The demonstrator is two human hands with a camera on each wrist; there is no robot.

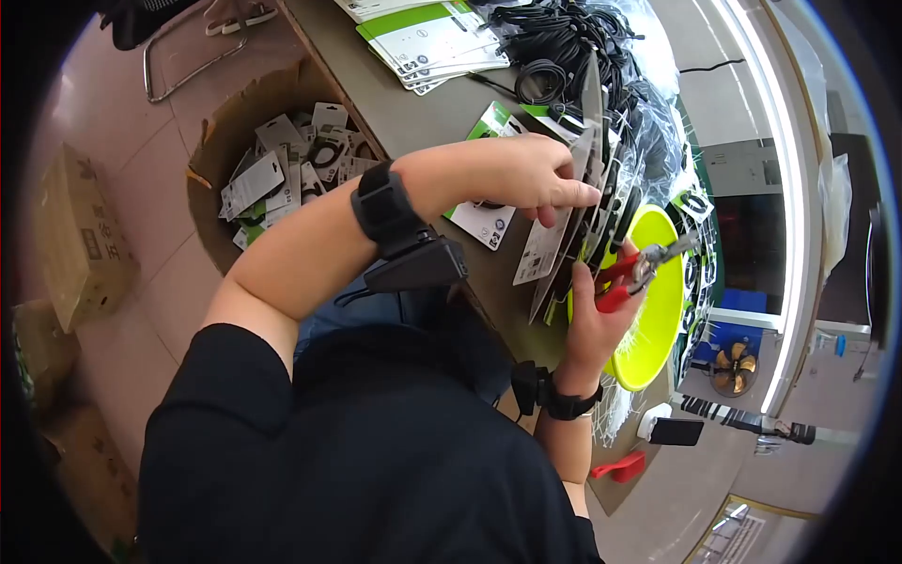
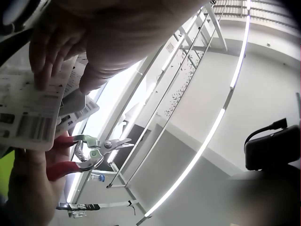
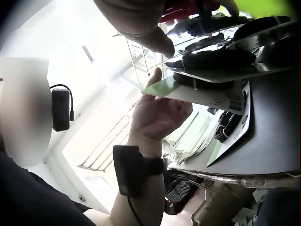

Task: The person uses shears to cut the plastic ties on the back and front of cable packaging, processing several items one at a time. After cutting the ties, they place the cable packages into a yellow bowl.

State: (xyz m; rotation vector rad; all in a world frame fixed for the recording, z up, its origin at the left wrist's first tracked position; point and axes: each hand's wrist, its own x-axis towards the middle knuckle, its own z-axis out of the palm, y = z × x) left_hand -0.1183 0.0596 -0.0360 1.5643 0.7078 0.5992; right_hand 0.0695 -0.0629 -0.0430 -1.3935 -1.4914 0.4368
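My left hand (image 1: 540, 179) holds the upper edges of an upright bunch of white-and-green packaging cards (image 1: 543, 252), its thumb against the front. Coiled black cables are fastened to these cards, as a card (image 3: 202, 96) in the right wrist view shows. Low beside the bunch, my right hand (image 1: 601, 324) grips red-handled pruning shears (image 1: 648, 270). Their metal blades point away from the cards, and the left wrist view shows the spring between the handles. My right thumb lies right at the cards' edge. A yellow-green basin (image 1: 665, 324) stands just behind the shears, with thin white strips in it.
A cardboard box (image 1: 209, 141) of packaged cables stands on the floor left of the table. Flat cards (image 1: 432, 47) and a heap of black cables (image 1: 564, 42) lie at the table's far end. A red brush (image 1: 625, 467) and a phone (image 1: 676, 431) are at right.
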